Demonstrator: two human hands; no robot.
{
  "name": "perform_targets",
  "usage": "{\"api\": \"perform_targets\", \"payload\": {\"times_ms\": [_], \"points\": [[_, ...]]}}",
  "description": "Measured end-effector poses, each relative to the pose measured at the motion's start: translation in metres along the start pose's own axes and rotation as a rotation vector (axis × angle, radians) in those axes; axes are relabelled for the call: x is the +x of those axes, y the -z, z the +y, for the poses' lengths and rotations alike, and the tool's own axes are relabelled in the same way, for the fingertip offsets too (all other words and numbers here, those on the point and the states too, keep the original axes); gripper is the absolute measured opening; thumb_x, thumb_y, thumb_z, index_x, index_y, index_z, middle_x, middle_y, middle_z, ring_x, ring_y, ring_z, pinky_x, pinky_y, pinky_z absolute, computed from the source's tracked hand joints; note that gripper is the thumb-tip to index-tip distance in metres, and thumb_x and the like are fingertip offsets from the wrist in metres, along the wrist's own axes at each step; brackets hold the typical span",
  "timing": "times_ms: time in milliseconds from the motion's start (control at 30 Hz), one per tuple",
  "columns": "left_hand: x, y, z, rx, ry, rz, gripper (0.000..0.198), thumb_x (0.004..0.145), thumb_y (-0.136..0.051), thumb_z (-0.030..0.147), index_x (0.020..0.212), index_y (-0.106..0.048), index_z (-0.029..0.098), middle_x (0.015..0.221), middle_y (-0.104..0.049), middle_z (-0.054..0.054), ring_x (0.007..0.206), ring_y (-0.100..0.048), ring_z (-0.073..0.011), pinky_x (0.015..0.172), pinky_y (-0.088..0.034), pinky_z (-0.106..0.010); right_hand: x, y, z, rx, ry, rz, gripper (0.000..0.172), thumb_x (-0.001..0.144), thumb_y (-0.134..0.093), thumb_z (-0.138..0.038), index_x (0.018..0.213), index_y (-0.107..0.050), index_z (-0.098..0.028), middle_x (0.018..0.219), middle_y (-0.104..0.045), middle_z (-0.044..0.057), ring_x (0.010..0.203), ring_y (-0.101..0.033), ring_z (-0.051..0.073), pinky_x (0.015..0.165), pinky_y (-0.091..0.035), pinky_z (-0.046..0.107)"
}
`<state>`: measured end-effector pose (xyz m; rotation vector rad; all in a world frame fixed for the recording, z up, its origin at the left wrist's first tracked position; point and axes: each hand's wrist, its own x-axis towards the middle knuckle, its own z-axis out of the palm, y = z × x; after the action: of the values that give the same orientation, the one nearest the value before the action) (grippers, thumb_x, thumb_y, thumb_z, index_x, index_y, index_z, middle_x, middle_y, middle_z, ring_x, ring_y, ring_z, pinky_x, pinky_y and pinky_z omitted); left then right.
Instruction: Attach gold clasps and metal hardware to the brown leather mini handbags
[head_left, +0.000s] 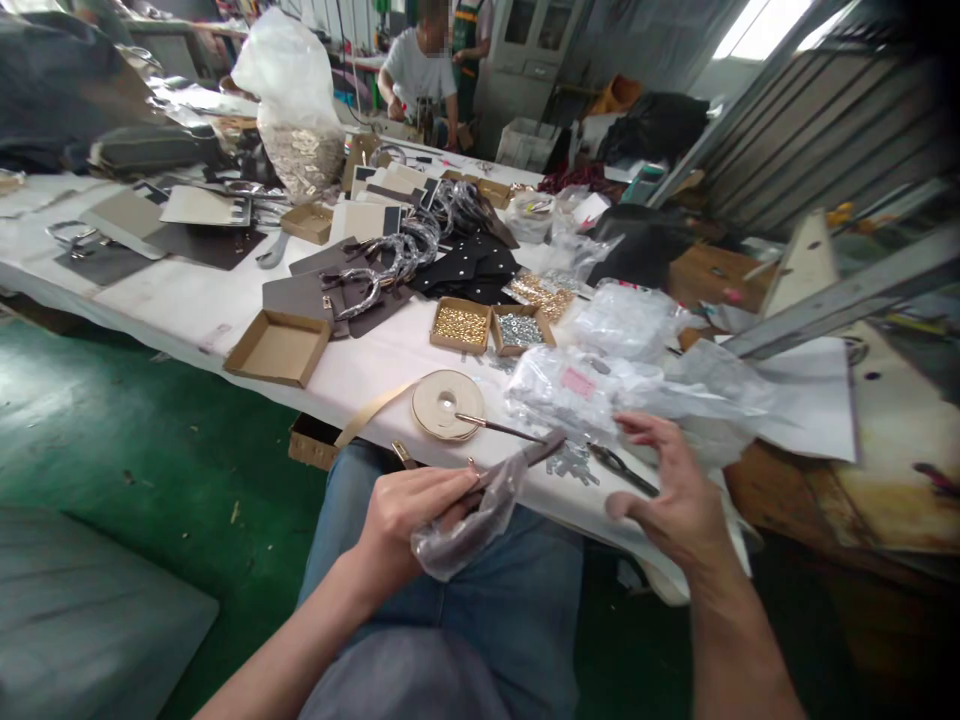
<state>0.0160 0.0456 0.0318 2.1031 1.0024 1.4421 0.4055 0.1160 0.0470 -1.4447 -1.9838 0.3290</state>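
Note:
My left hand [409,515] is closed round a grey strap piece wrapped in clear plastic [480,510], held over my lap just in front of the table edge. My right hand [671,490] hovers with fingers spread and empty beside it, near a heap of clear plastic bags [600,385] on the white table [187,300]. A thin brush [499,428] rests on a roll of beige tape [448,403] close to both hands. Dark pliers [622,470] lie by my right fingers.
Small cardboard boxes of gold studs [460,325] and silver hardware [521,330] sit behind the tape; an empty box [279,347] lies left. Leather pieces, wrapped handles [397,260] and a big bag of metal parts [296,110] crowd the table. A seated person [420,75] works behind.

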Motion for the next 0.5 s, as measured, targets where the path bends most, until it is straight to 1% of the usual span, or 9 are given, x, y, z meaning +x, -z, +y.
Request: {"api": "perform_targets", "payload": {"times_ms": [33, 67, 100, 167, 200, 233, 300, 400, 500], "points": [[0.0, 0.001, 0.003, 0.016, -0.048, -0.01, 0.035, 0.108, -0.072, 0.013, 0.142, -0.078, 0.019, 0.129, -0.087, -0.015, 0.112, -0.088, -0.0276, 0.095, -0.075, -0.038, 0.002, 0.005, -0.024, 0.007, 0.044, -0.059, 0.105, 0.079, -0.095, -0.077, 0.165, -0.06, -0.028, 0.161, -0.064, 0.017, 0.139, -0.067, 0.042, 0.122, -0.055, 0.055], [0.0, 0.002, 0.007, 0.04, -0.093, -0.02, 0.037, 0.109, -0.072, 0.012, 0.145, -0.076, 0.018, 0.13, -0.087, -0.016, 0.114, -0.088, -0.0277, 0.096, -0.075, -0.039, 0.005, 0.009, -0.046, 0.024, 0.091, -0.112, 0.103, 0.079, -0.1, -0.068, 0.166, -0.059, -0.029, 0.164, -0.063, 0.015, 0.147, -0.063, 0.043, 0.128, -0.051, 0.055], [0.0, 0.003, 0.011, 0.07, -0.134, -0.036, 0.039, 0.109, -0.07, 0.011, 0.148, -0.074, 0.017, 0.131, -0.087, -0.016, 0.116, -0.087, -0.0277, 0.097, -0.075, -0.039, 0.008, 0.012, -0.064, 0.06, 0.142, -0.172, 0.095, 0.082, -0.1, -0.06, 0.164, -0.062, -0.031, 0.163, -0.065, 0.013, 0.149, -0.063, 0.041, 0.129, -0.051, 0.054], [-0.002, 0.007, 0.019, 0.145, -0.2, -0.1, 0.039, 0.111, -0.067, 0.011, 0.149, -0.072, 0.014, 0.134, -0.086, -0.017, 0.121, -0.086, -0.0285, 0.099, -0.074, -0.04, 0.012, 0.014, -0.09, 0.155, 0.186, -0.278, 0.073, 0.092, -0.095, -0.046, 0.158, -0.068, -0.032, 0.152, -0.074, 0.011, 0.14, -0.072, 0.036, 0.123, -0.058, 0.049], [-0.003, 0.01, 0.023, 0.19, -0.225, -0.138, 0.038, 0.111, -0.065, 0.011, 0.149, -0.072, 0.013, 0.135, -0.085, -0.017, 0.123, -0.085, -0.0294, 0.1, -0.074, -0.041, 0.014, 0.013, -0.097, 0.192, 0.186, -0.323, 0.066, 0.095, -0.092, -0.042, 0.156, -0.07, -0.032, 0.145, -0.078, 0.01, 0.132, -0.076, 0.033, 0.117, -0.062, 0.046], [-0.005, 0.013, 0.027, 0.238, -0.24, -0.168, 0.036, 0.111, -0.064, 0.011, 0.147, -0.073, 0.012, 0.137, -0.084, -0.018, 0.124, -0.084, -0.0303, 0.1, -0.074, -0.042, 0.014, 0.013, -0.102, 0.216, 0.18, -0.364, 0.063, 0.097, -0.09, -0.04, 0.156, -0.07, -0.032, 0.138, -0.081, 0.01, 0.125, -0.079, 0.031, 0.111, -0.065, 0.044], [-0.011, 0.02, 0.033, 0.322, -0.257, -0.196, 0.032, 0.111, -0.064, 0.011, 0.141, -0.075, 0.012, 0.139, -0.084, -0.018, 0.125, -0.084, -0.0314, 0.101, -0.074, -0.044, 0.012, 0.01, -0.107, 0.241, 0.161, -0.437, 0.066, 0.097, -0.09, -0.037, 0.159, -0.07, -0.032, 0.129, -0.084, 0.009, 0.116, -0.082, 0.03, 0.104, -0.067, 0.041], [-0.025, 0.03, 0.035, 0.375, -0.238, -0.165, 0.027, 0.109, -0.066, 0.01, 0.134, -0.077, 0.015, 0.143, -0.082, -0.017, 0.128, -0.083, -0.0316, 0.105, -0.073, -0.045, 0.004, 0.006, -0.111, 0.329, 0.138, -0.533, 0.064, 0.097, -0.089, -0.033, 0.159, -0.072, -0.033, 0.125, -0.085, 0.009, 0.112, -0.082, 0.029, 0.101, -0.068, 0.038], [-0.038, 0.036, 0.032, 0.353, -0.188, -0.138, 0.026, 0.109, -0.065, 0.009, 0.131, -0.076, 0.016, 0.146, -0.08, -0.017, 0.133, -0.081, -0.0315, 0.108, -0.07, -0.047, -0.004, 0.0, -0.118, 0.407, 0.113, -0.539, 0.062, 0.096, -0.089, -0.03, 0.157, -0.075, -0.032, 0.123, -0.084, 0.01, 0.11, -0.083, 0.028, 0.096, -0.068, 0.035]]}}
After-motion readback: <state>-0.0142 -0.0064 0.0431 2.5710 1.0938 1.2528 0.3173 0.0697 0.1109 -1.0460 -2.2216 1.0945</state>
